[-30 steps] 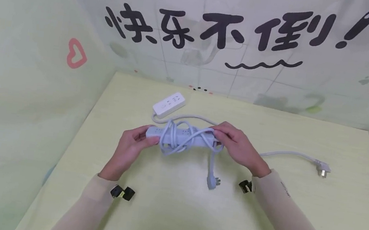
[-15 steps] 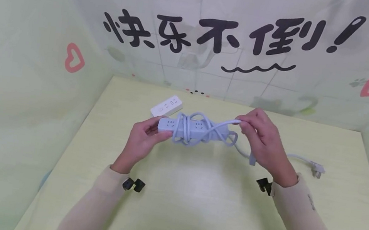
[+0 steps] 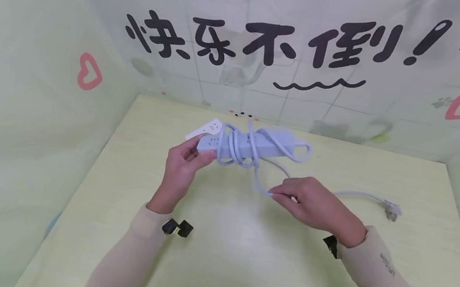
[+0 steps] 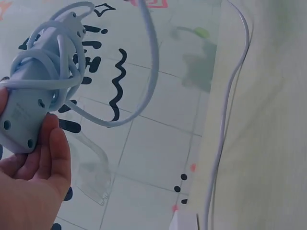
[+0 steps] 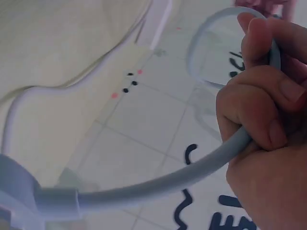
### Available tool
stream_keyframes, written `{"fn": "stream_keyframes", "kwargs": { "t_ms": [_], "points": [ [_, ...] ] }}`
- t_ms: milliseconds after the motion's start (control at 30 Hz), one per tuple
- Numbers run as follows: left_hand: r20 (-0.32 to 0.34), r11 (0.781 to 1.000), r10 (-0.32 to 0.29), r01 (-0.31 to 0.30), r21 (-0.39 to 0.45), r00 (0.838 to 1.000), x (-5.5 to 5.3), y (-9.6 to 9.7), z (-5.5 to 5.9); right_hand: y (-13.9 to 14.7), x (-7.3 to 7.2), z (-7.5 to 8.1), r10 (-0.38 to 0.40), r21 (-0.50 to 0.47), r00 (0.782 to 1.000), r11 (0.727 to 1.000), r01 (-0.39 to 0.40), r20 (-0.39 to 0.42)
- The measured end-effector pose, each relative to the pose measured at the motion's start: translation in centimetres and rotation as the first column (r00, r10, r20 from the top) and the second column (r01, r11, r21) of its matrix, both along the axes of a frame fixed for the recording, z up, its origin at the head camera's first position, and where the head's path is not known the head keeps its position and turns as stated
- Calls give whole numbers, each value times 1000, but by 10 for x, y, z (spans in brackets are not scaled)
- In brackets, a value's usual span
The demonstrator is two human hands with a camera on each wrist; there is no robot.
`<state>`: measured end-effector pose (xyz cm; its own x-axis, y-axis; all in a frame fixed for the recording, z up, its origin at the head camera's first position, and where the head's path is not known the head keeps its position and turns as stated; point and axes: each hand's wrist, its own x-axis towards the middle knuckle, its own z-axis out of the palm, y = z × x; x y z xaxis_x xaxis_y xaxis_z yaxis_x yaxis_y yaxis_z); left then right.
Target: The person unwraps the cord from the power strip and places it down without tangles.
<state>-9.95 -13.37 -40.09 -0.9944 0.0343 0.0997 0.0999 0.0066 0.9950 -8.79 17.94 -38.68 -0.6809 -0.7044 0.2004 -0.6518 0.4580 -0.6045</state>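
A pale blue power strip [image 3: 284,140] is held up above the table, its own cord [image 3: 234,146] wound round it in loose loops. My left hand [image 3: 178,168] grips the strip's left end, thumb in front and fingers behind; the left wrist view shows the fingers under that end of the strip [image 4: 24,117]. To the right and nearer me, my right hand [image 3: 318,203] pinches the free length of cord. In the right wrist view the fingers curl round this cord [image 5: 158,189], which runs to its plug [image 5: 17,187] at lower left.
A white power strip [image 3: 205,129] lies at the back left of the table [image 3: 213,267], partly hidden behind the blue one. Its grey cord crosses the table to a plug [image 3: 392,211] on the right. A printed curtain [image 3: 256,79] hangs along the back edge.
My right hand left the strip's right end, swung out right with the cord, then came down toward me. The cord now hangs across the strip's front. The strip has risen and tilted.
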Motion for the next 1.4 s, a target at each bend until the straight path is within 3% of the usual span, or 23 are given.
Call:
{"fn": "stream_keyframes", "kwargs": {
  "t_ms": [133,267,333,400,500,600,700,767,900,967,1033,1100,1167,1300,1400],
  "points": [
    [-119,989,-142,146,28,983,9,-1,9,21,-15,-11,-200,29,978,980,198,66],
    [-174,965,-260,261,-14,950,15,-3,13,40,-27,-5,-417,-39,905,906,421,82],
    [-158,958,-287,279,-72,945,15,-5,12,46,-30,2,-502,-95,859,855,510,103],
    [-120,953,-289,273,-133,950,15,-7,9,51,-30,12,-563,-162,817,801,577,124],
    [-73,945,-265,244,-216,962,13,-12,1,58,-28,26,-592,-285,791,739,610,159],
    [-51,947,-208,188,-260,977,9,-17,-8,66,-22,38,-567,-370,805,720,588,174],
    [-35,955,-117,103,-278,992,2,-23,-18,78,-10,47,-524,-363,832,751,552,183],
    [-35,960,-57,45,-276,998,-2,-26,-22,86,-1,52,-479,-326,856,791,518,197],
    [-45,958,69,-79,-274,997,-11,-32,-27,99,15,54,-316,-202,924,911,358,214],
    [-42,955,136,-142,-259,990,-14,-35,-28,102,20,50,-236,-116,939,956,271,249],
    [-30,957,189,-191,-216,981,-15,-38,-27,103,22,44,-189,-28,940,978,205,283],
    [-19,960,224,-224,-170,974,-16,-40,-25,104,20,36,-201,70,937,979,189,286],
    [-25,964,231,-232,-126,973,-16,-41,-22,108,15,28,-245,171,932,964,204,268],
    [-67,979,185,-190,-78,980,-12,-44,-14,125,-4,14,-388,348,908,882,317,157],
    [-98,990,128,-134,-54,987,-7,-46,-9,136,-18,4,-456,396,889,824,406,36]
  ]
}}
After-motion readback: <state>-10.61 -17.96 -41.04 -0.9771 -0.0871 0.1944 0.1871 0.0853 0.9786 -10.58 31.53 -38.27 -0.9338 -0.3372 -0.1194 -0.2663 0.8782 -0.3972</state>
